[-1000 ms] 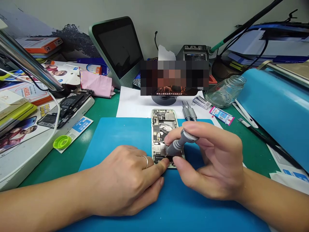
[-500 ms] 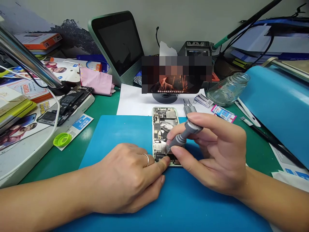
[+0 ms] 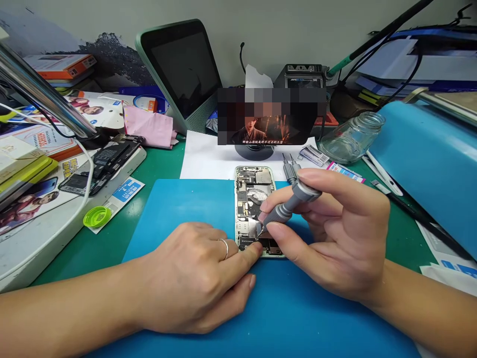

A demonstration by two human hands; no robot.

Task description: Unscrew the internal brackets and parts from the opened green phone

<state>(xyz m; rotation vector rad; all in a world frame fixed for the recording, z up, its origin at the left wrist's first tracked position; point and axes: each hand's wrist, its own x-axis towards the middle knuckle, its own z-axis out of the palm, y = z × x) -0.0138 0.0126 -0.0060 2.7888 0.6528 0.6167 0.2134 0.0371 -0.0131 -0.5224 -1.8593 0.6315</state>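
Observation:
An opened smartphone [image 3: 257,194] with bare inner parts lies upright on the blue mat [image 3: 186,204]. My left hand [image 3: 203,278], with a ring on one finger, holds the phone's lower end down, its extended fingertip pressing there. The other fingers are curled, and the thumb sits in front of the phone's near edge. In my right hand [image 3: 335,233] a grey screwdriver [image 3: 283,211] is pinched between thumb and fingers. It leans to the right, and its thin tip reaches the phone's lower part, just above my left fingertip. Whether the tip sits in a screw is too small to tell.
Behind the phone stand more screwdrivers [image 3: 289,169] and a phone playing video [image 3: 270,127]. A glass jar [image 3: 352,136] lies tilted at the right, near white tweezers [image 3: 383,174]. On the left are a green cap [image 3: 97,216] and another dismantled phone part [image 3: 100,164].
My right hand and the screwdriver's handle have shifted slightly right, so the screwdriver leans more. The tip stays at the phone's lower part, and my left hand is almost unmoved.

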